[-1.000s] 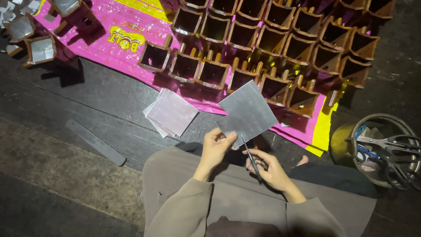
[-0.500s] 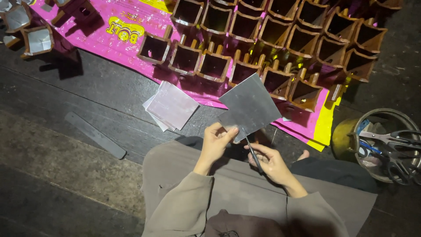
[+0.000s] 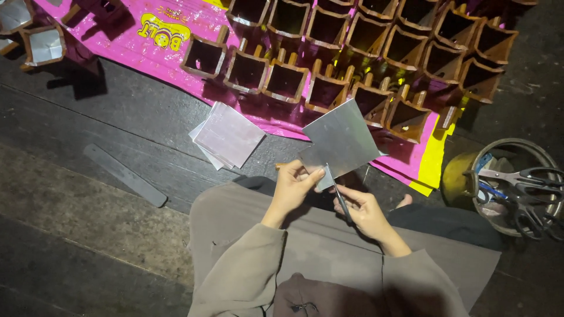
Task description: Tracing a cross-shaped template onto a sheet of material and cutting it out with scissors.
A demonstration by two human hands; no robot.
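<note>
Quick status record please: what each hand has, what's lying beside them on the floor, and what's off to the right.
left hand: pinches lower edge of a square silvery metal sheet
right hand: grips a thin dark cutting tool, tip at the sheet's lower edge
stack: silvery square sheets on dark wooden floor, left of the hands
strip: flat grey bar on floor, further left
moulds: rows of brown square funnel-shaped boxes on pink plastic sheet
right side: round metal tin holding black-handled scissors

Scissors (image 3: 517, 188) cut off at right edge
</note>
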